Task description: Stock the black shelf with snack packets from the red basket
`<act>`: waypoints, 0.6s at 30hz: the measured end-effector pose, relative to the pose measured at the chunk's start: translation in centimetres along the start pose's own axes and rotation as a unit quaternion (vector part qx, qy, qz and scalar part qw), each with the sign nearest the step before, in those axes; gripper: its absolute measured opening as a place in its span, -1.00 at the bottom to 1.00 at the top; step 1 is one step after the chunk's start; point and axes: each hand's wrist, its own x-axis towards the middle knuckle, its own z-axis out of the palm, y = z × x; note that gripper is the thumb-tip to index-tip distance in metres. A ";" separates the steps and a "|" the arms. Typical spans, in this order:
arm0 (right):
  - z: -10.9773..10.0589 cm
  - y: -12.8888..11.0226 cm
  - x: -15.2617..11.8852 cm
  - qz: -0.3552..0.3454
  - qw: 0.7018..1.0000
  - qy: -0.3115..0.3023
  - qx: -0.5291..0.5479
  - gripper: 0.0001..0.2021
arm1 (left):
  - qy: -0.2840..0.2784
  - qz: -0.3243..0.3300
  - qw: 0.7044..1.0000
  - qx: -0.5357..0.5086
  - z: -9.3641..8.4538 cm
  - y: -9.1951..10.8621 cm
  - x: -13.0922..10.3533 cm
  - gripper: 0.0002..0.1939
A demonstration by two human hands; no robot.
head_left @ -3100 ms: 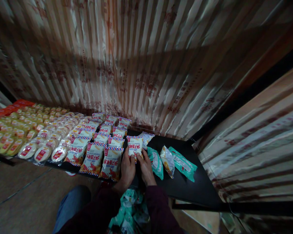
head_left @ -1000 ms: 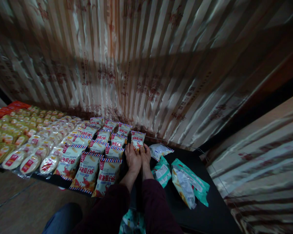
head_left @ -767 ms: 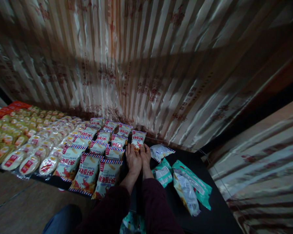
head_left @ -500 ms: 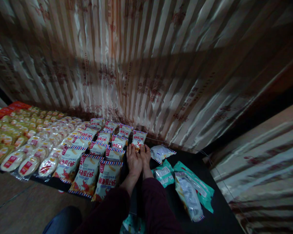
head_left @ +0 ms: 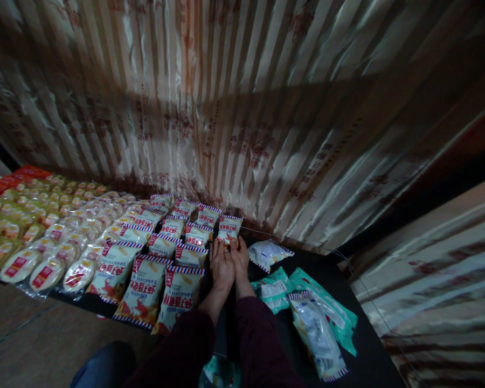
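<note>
Both hands are side by side at the lower edge of a white snack bag [head_left: 228, 230] with a striped top, which leans at the back of the black table. My left hand [head_left: 222, 265] touches the bag's lower left with its fingers extended, and my right hand [head_left: 240, 260] is at its lower right, fingers also extended. Rows of matching bags [head_left: 141, 288] stand to the left of my hands. Another bag [head_left: 268, 253] lies flat just right of my right hand.
Teal packets [head_left: 325, 302] and a striped-edge bag [head_left: 317, 334] lie on the black table [head_left: 367, 345] at right. Round wrapped cakes [head_left: 47, 272] fill the left side, with red packs [head_left: 16, 179] behind. A pleated curtain [head_left: 242, 108] hangs behind; a thin wire runs along it.
The bag at my fingertips sits slightly further left and more upright. My hands have barely moved. The view has shifted slightly.
</note>
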 end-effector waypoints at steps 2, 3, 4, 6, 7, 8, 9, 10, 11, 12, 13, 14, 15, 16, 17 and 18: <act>-0.1 -0.7 -0.4 -0.001 1.000 -0.020 0.003 -0.56 | -0.003 -0.001 1.000 -0.004 0.1 -0.2 0.1 -0.55; -0.1 -1.1 -0.7 -0.005 0.999 -0.033 0.010 -0.56 | -0.004 0.000 1.000 -0.006 0.1 -0.3 0.2 -0.55; -0.1 -1.5 -1.1 -0.013 0.999 -0.048 0.018 -0.56 | -0.005 0.002 1.000 -0.006 0.2 -0.4 0.2 -0.55; 0.0 -2.3 -1.8 -0.042 0.996 -0.070 0.025 -0.57 | -0.005 0.010 1.000 -0.004 0.4 -0.6 0.3 -0.55; 0.0 -2.7 -2.1 -0.060 0.995 -0.077 0.011 -0.58 | -0.005 0.016 1.000 -0.001 0.5 -0.7 0.4 -0.55; 0.0 -3.0 -2.3 -0.078 0.993 -0.083 -0.015 -0.59 | -0.004 0.022 1.000 0.003 0.6 -0.8 0.4 -0.54; 0.1 -3.2 -2.5 -0.096 0.990 -0.087 -0.047 -0.59 | -0.001 0.028 1.000 0.007 0.7 -0.9 0.4 -0.54; 0.1 -3.4 -2.6 -0.112 0.986 -0.090 -0.079 -0.60 | 0.002 0.034 0.999 0.011 0.8 -1.0 0.5 -0.54; 0.1 -3.6 -2.6 -0.125 0.982 -0.090 -0.106 -0.60 | 0.006 0.040 0.999 0.013 0.9 -1.1 0.5 -0.54; 0.1 -3.6 -2.5 -0.136 0.979 -0.088 -0.125 -0.60 | 0.009 0.045 0.999 0.014 1.0 -1.2 0.5 -0.54; 0.1 -3.6 -2.4 -0.143 0.977 -0.084 -0.136 -0.60 | 0.012 0.049 0.999 0.014 1.1 -1.3 0.5 -0.55; 0.0 -3.5 -2.3 -0.148 0.975 -0.081 -0.142 -0.60 | 0.014 0.053 0.998 0.014 1.1 -1.4 0.5 -0.55; 0.0 -3.3 -2.1 -0.152 0.974 -0.079 -0.146 -0.60 | 0.014 0.055 0.998 0.014 1.1 -1.5 0.5 -0.54; 0.0 -3.1 -2.0 -0.153 0.974 -0.079 -0.150 -0.60 | 0.013 0.056 0.998 0.015 1.1 -1.6 0.6 -0.54; -0.1 -2.8 -1.8 -0.153 0.973 -0.078 -0.154 -0.60 | 0.011 0.057 0.998 0.017 1.1 -1.6 0.6 -0.53; -0.1 -2.4 -1.6 -0.151 0.973 -0.075 -0.159 -0.60 | 0.007 0.058 0.998 0.017 1.1 -1.6 0.6 -0.53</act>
